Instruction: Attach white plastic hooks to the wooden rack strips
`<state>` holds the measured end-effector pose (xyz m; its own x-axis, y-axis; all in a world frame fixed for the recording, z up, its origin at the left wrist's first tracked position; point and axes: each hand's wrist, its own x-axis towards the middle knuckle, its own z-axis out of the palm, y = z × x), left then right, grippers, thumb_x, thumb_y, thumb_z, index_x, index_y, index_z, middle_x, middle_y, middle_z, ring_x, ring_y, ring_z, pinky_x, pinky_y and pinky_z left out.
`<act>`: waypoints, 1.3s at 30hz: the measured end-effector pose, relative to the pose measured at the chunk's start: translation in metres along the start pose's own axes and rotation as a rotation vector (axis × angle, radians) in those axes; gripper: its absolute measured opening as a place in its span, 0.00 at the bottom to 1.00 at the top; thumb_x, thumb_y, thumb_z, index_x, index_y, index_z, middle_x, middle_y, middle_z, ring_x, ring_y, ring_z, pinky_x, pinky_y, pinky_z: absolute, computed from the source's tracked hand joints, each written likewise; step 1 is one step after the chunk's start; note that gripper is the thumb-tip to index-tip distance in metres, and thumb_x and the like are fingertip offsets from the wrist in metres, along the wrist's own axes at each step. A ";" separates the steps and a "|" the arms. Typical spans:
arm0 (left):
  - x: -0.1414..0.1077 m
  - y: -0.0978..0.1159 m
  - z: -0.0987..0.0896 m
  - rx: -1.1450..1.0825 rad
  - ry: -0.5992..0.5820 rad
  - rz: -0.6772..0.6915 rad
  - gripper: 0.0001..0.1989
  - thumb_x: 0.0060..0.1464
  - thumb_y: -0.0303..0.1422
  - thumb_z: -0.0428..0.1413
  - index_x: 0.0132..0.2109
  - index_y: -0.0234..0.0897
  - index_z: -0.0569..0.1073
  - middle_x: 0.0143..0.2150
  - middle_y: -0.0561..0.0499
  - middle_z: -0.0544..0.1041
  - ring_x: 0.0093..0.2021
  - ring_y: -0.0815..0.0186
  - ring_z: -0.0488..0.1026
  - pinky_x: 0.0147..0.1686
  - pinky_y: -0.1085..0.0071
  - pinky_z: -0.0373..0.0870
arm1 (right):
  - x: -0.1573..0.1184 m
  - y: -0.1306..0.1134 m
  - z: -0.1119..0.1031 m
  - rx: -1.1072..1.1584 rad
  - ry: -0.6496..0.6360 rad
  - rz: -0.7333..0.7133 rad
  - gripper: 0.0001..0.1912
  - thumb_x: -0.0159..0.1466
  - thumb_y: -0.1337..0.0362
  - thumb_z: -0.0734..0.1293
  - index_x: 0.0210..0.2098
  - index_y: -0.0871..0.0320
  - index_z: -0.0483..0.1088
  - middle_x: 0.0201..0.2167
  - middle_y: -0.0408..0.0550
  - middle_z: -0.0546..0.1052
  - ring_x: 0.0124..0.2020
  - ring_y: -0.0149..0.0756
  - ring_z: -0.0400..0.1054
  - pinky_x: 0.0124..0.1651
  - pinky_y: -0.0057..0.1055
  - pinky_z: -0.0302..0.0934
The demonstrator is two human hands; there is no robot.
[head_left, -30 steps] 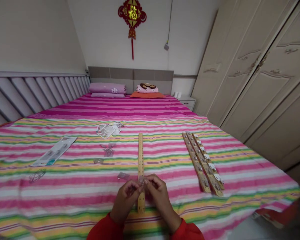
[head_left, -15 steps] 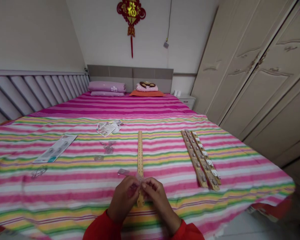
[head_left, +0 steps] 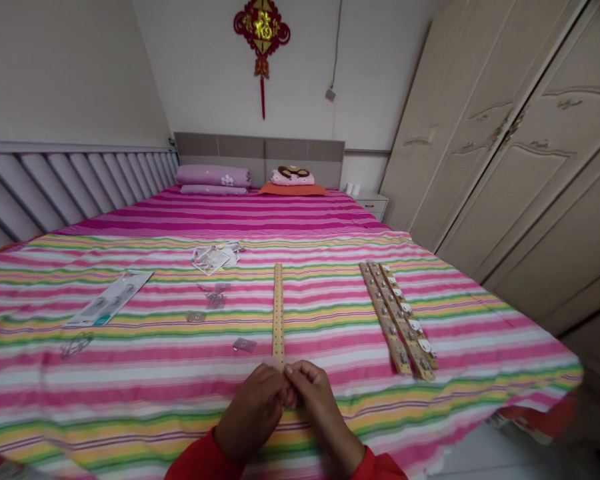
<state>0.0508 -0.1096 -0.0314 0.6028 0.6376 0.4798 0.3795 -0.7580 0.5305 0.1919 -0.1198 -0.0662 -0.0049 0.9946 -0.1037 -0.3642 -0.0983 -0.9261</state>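
Note:
My left hand (head_left: 257,408) and my right hand (head_left: 317,399) meet over the near end of a pale wooden strip (head_left: 279,313) with rows of holes. Both are closed, fingertips pinched together. Between them shows the faint edge of a small clear plastic bag (head_left: 276,363), mostly hidden by the fingers. Just beyond my left hand lies another small bag (head_left: 245,345) with something grey inside. Farther off are a single small bag (head_left: 196,317) and a little heap of similar bags (head_left: 216,297).
On the right, wooden strips (head_left: 387,313) carry metal pieces and white discs. A long packaged card (head_left: 111,298) and thin wire-like loops (head_left: 77,344) lie left. White cards (head_left: 217,257) are piled farther back. A striped cloth (head_left: 155,380) covers the bed.
Both hands have drawn closer together and slightly nearer to me. The plastic between my fingers shows less than before. The whole view has shifted slightly.

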 end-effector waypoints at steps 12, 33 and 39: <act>-0.002 -0.003 0.003 -0.258 0.154 -0.297 0.04 0.49 0.28 0.55 0.34 0.39 0.73 0.33 0.49 0.75 0.35 0.64 0.72 0.36 0.69 0.68 | -0.001 0.004 -0.010 0.049 0.094 0.019 0.20 0.45 0.50 0.76 0.23 0.60 0.71 0.11 0.40 0.70 0.12 0.26 0.60 0.18 0.23 0.53; -0.016 -0.043 0.036 -0.812 0.081 -1.121 0.26 0.41 0.56 0.57 0.32 0.34 0.74 0.29 0.47 0.79 0.29 0.62 0.76 0.30 0.68 0.68 | 0.011 0.027 -0.016 0.039 0.156 0.098 0.18 0.44 0.54 0.76 0.21 0.62 0.72 0.11 0.42 0.71 0.12 0.25 0.60 0.16 0.22 0.53; -0.016 -0.046 0.043 -0.871 0.063 -1.098 0.26 0.42 0.56 0.56 0.30 0.35 0.72 0.25 0.49 0.78 0.26 0.64 0.74 0.28 0.70 0.68 | 0.015 0.029 -0.015 -0.008 0.157 0.103 0.18 0.45 0.53 0.75 0.20 0.62 0.71 0.10 0.40 0.70 0.11 0.24 0.58 0.15 0.22 0.52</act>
<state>0.0540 -0.0911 -0.0937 0.2458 0.8642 -0.4390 0.0650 0.4372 0.8970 0.1956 -0.1083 -0.1000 0.1037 0.9619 -0.2530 -0.3618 -0.2005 -0.9105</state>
